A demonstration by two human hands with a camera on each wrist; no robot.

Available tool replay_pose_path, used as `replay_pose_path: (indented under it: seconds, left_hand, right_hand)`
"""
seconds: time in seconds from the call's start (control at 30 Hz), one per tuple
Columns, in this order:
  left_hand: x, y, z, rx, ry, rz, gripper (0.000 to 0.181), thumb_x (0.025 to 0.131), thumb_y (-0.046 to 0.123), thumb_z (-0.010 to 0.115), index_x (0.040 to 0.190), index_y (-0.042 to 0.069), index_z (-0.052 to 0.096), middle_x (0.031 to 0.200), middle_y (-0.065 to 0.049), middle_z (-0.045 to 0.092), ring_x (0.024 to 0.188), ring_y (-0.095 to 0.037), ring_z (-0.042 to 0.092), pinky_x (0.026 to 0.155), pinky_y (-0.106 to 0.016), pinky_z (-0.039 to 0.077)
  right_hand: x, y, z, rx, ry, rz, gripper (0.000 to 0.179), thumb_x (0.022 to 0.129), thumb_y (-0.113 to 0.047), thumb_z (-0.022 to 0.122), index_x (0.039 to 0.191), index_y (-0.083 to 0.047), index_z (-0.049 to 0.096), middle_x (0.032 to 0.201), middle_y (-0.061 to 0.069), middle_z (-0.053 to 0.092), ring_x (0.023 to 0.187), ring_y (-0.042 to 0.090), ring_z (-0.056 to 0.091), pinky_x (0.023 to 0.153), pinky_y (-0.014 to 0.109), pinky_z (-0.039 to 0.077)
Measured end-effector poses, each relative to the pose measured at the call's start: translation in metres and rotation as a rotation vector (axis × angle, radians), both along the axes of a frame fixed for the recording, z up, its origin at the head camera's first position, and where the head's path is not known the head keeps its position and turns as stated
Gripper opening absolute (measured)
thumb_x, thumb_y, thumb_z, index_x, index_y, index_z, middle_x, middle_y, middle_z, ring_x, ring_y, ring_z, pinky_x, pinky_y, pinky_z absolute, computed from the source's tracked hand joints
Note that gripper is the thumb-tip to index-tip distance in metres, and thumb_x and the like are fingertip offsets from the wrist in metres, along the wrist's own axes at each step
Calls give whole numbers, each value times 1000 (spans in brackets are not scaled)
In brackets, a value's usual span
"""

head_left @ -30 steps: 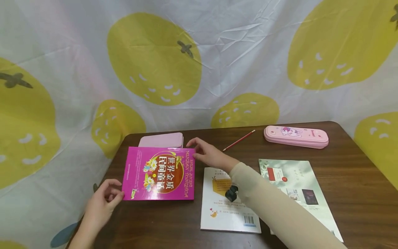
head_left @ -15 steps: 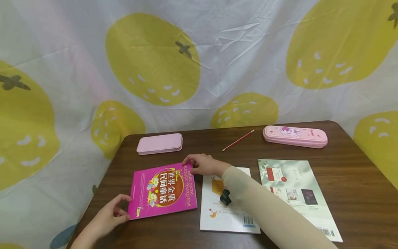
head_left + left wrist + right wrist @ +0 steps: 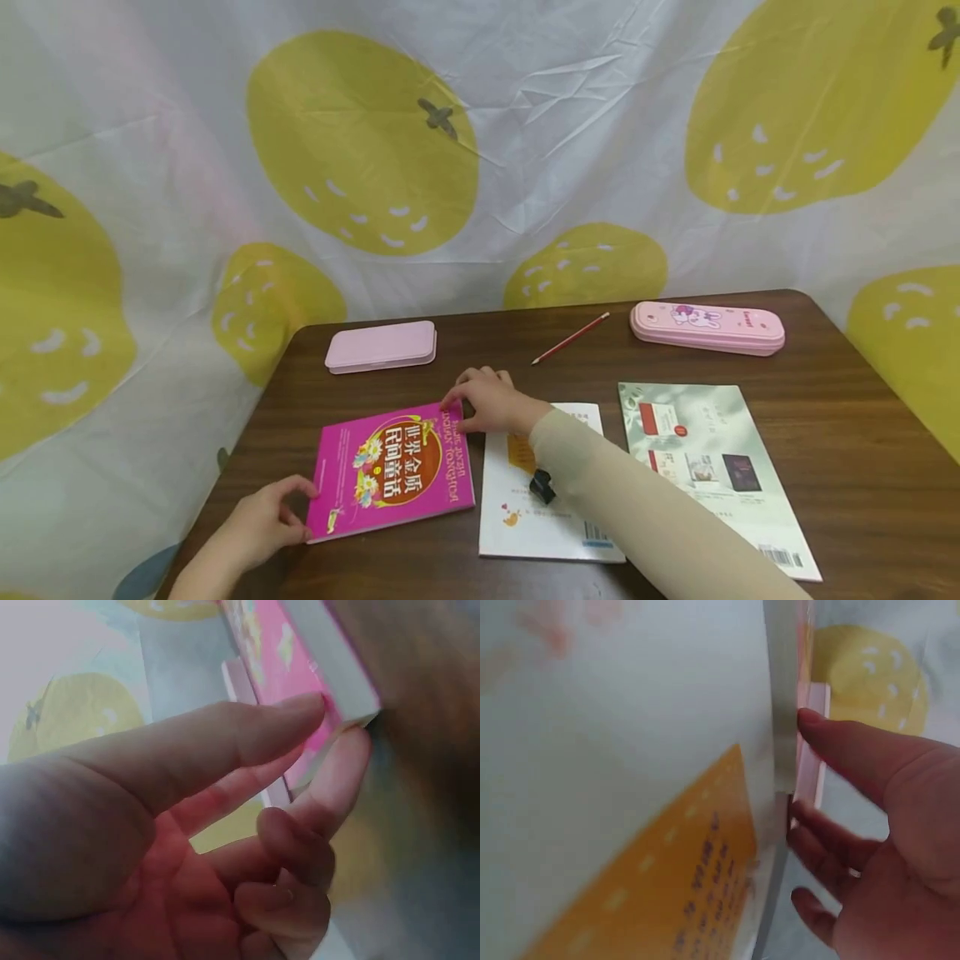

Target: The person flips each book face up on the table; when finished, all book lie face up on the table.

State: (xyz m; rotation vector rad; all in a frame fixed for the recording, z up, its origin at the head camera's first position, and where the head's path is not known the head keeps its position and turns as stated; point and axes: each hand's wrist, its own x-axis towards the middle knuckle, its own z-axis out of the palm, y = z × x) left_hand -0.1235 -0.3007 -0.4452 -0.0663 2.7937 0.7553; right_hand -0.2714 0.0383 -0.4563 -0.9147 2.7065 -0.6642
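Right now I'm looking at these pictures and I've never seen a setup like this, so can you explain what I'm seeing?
There is no machine here: a person is working with two bare hands, the left hand and the right hand. The wide view comes from a camera worn on the head, looking forward and down. The two close-ups come from cameras on the wrists, one for each hand.

On the brown table lie a white book, a pale green book, a red pencil, a plain pink case and a pink case with a cartoon.

Both hands hold a bright pink book: the left at its left edge, the right at its far right corner.
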Motion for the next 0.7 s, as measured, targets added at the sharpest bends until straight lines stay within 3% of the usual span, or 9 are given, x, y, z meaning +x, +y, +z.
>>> replay_pose_path:
  seconds: [0.17, 0.3, 0.4, 0.5, 0.7]
  left_hand:
    - [-16, -1, 11, -92, -9, -71, 29, 80, 12, 84, 107, 13, 74, 74, 1, 66, 68, -16, 57, 61, -34, 46]
    - [-39, -3, 17, -132, 76, -110, 25, 84, 11, 81, 108, 10, 76, 86, -2, 71, 76, -17, 62, 67, -37, 50]
    - [-57, -5, 13, -128, 199, -174, 25, 84, 6, 81, 108, 7, 76, 94, -7, 73, 81, -19, 66, 73, -39, 52]
    - [-73, -9, 6, -122, 284, -227, 26, 83, 2, 80, 108, 7, 76, 101, -10, 71, 80, -20, 64, 70, -37, 52]
    - [-97, -16, -5, -107, 301, -274, 24, 87, 3, 78, 110, 11, 77, 110, -11, 68, 83, -17, 57, 68, -31, 47]
  right_hand:
    - [18, 9, 6, 37, 52, -52, 42, 88, -38, 82, 126, -24, 74, 132, 4, 63, 128, 28, 48, 110, 55, 30]
    - [31, 14, 12, 83, 107, -55, 42, 85, -41, 84, 123, -24, 76, 123, 2, 68, 120, 26, 51, 108, 55, 31]
    - [42, 15, 14, 99, 141, -44, 40, 83, -42, 85, 119, -26, 78, 116, 0, 71, 113, 25, 53, 107, 56, 31]
    - [53, 14, 12, 94, 128, -48, 40, 82, -42, 87, 118, -27, 79, 113, -3, 73, 109, 22, 53, 108, 57, 31]
    - [74, 12, 7, 102, 103, -54, 39, 80, -44, 88, 116, -31, 79, 108, -7, 73, 107, 20, 55, 109, 59, 30]
